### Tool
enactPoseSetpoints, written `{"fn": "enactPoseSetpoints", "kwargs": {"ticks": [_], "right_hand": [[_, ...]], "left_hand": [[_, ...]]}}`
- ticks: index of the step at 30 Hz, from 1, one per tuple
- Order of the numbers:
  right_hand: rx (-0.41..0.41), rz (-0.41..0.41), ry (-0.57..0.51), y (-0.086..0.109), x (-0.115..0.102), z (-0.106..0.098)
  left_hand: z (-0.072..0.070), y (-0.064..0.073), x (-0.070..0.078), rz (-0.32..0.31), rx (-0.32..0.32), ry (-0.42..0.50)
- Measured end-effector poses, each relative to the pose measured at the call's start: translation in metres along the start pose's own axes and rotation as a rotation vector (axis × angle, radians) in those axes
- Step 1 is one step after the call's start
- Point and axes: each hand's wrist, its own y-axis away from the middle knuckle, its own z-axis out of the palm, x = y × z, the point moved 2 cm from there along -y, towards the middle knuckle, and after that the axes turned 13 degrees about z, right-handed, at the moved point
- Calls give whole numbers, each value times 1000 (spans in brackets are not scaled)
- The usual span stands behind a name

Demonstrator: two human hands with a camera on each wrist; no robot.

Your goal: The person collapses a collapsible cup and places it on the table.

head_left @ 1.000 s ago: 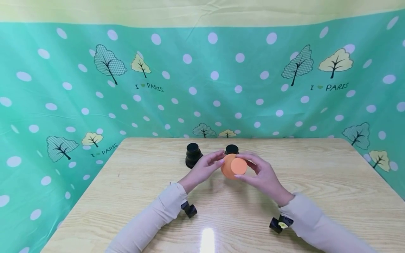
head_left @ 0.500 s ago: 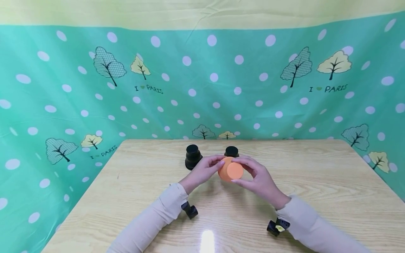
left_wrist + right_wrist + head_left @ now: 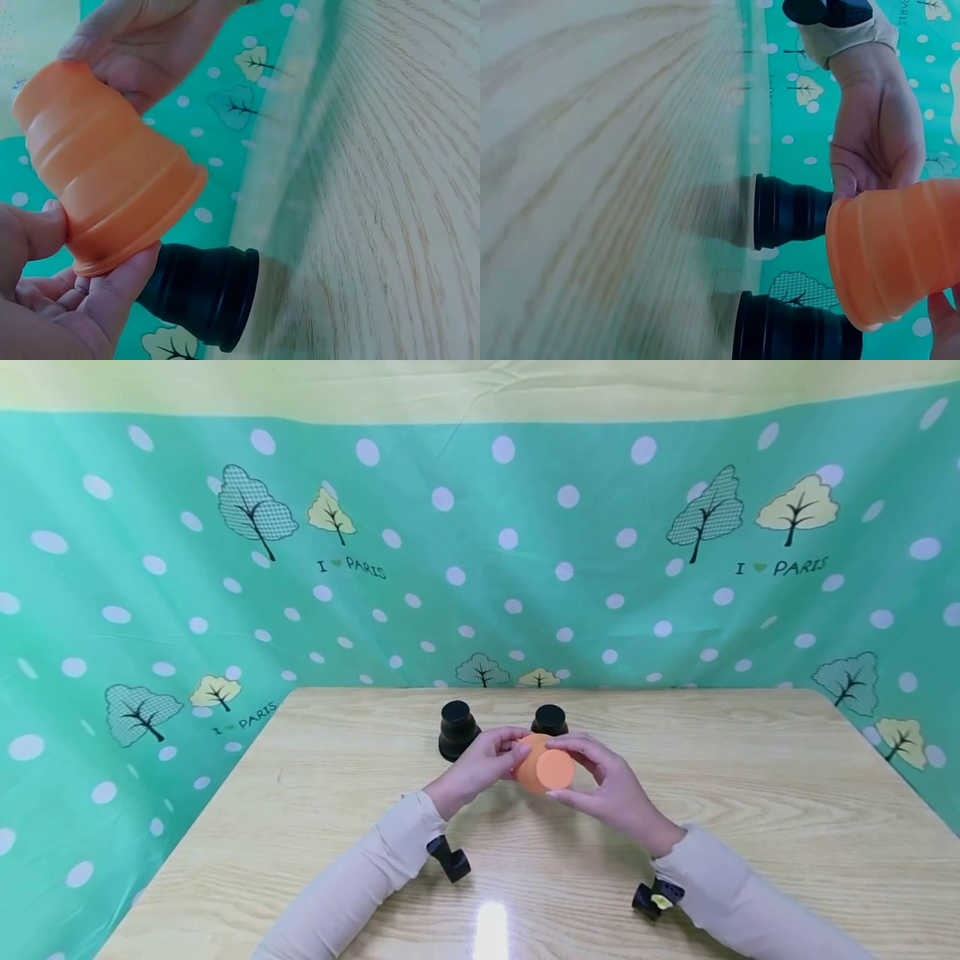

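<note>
I log one left hand (image 3: 480, 767) and one right hand (image 3: 617, 781), both gripping one orange cup (image 3: 542, 766), raised, low and right of the head frame's centre; beyond, two black cups (image 3: 457, 733), narrow ends up, on one wooden table (image 3: 337, 777).

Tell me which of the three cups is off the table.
The orange cup, held in the air by the left hand and right hand; both black cups stand on the table.

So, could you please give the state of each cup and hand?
Orange cup, tilted, held above the table
Left black cup, standing, narrow end up
Right black cup, standing, narrow end up
Left hand, holding the orange cup's wide end
Right hand, holding the orange cup's narrow end
</note>
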Motion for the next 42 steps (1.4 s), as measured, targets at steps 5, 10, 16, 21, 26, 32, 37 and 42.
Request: {"fn": "enactPoseSetpoints", "kwargs": {"ticks": [5, 10, 16, 21, 26, 32, 37, 42], "right_hand": [[-63, -33, 20, 3, 3, -5], [-60, -66, -43, 0, 4, -18], [48, -17, -160, -10, 10, -28], [79, 137, -166, -16, 15, -27], [22, 261, -136, -19, 21, -25], [-75, 337, -206, -23, 24, -21], [-129, 367, -257, -24, 21, -18], [-116, 397, -208, -24, 19, -17]], "left_hand": [[0, 1, -1, 3, 10, 7], [0, 1, 1, 25, 19, 4], [3, 2, 6, 59, 11, -35], [4, 4, 11, 101, -2, -98], [3, 4, 15, 129, -5, -130], [4, 4, 18, 182, -12, -172], [3, 4, 18, 215, -5, -200], [4, 5, 18, 230, -22, -196]]}}
